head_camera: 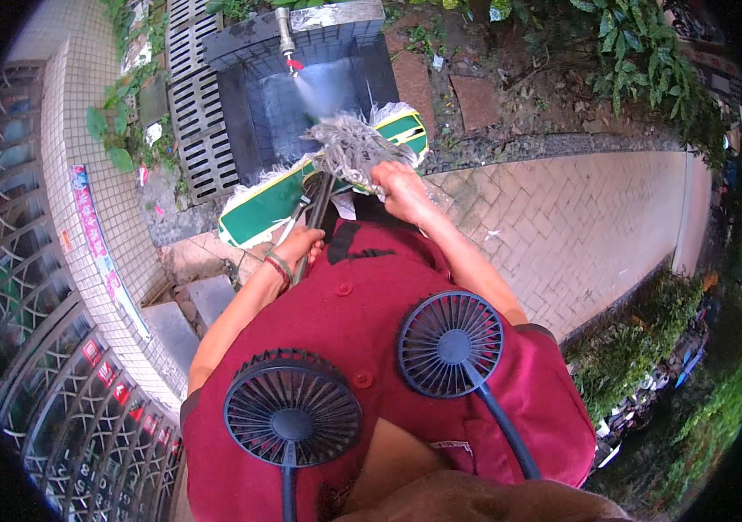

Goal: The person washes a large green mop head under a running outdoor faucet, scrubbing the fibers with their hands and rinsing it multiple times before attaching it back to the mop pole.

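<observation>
A wide flat mop head with a green top, yellow edging and white fringe slants across the near edge of a dark tiled basin. My left hand is closed around a grey mop handle below the head. A wet grey bundle of mop strands lies over the middle of the green head. My right hand grips the near right edge of that bundle, its fingertips partly hidden. Above the basin, a tap with a red lever sprays water down beside the strands.
Left of the basin runs a slotted drain grate, with a white-tiled wall beyond. Brick paving stretches to the right, bordered by soil and plants. Two black neck fans hang over my red shirt.
</observation>
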Demonstrator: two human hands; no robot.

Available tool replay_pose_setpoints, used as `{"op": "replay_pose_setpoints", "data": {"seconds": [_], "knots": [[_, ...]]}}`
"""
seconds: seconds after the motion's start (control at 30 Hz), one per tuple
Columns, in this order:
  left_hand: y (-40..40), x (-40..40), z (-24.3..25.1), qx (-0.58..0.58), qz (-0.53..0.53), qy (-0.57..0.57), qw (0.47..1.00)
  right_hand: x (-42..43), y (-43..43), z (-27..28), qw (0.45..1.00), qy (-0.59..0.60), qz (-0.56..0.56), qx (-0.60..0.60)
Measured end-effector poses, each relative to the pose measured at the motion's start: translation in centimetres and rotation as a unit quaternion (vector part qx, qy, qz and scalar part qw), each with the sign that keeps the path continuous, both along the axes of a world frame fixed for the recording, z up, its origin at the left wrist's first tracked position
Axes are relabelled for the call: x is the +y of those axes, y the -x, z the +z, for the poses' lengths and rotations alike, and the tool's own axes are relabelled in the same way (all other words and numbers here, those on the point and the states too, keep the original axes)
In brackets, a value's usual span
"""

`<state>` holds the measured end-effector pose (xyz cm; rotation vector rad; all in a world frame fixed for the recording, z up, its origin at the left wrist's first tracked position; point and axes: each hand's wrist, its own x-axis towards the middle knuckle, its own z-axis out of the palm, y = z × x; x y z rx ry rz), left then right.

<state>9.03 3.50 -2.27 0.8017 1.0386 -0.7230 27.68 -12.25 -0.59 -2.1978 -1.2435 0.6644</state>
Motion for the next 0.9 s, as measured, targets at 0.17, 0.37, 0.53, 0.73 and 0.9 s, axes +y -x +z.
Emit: {"op": "replay_pose_setpoints", "data": {"seconds": [0.17, 0.37, 0.53, 0.73, 0.9], "knots": [[1.4, 0.0, 0.7, -0.025, 0.012, -0.005, 1.0, 0.4, 1.7, 0.8, 0.999, -0.022, 0.023, 0.0], [1.1, 0.8, 1.1, -0.044, 0.029, 0.015, 0.998, 3.3, -0.3, 0.8, 0.999, -0.042, 0.018, -0.029], [1.6, 2.2, 2.5, -0.1, 0.009, -0.01, 0.995, 11.1, -0.9, 5.2, 0.971, -0.059, 0.134, -0.187], [3.1, 2.7, 2.4, -0.12, 0.025, -0.033, 0.992, 16.0, 6.1, 3.7, 0.905, -0.119, 0.317, -0.259], [4.4, 3.1, 0.0, -0.064, 0.118, 0.089, 0.987, 16.3, 6.4, 2.5, 0.905, -0.066, 0.347, -0.237]]}}
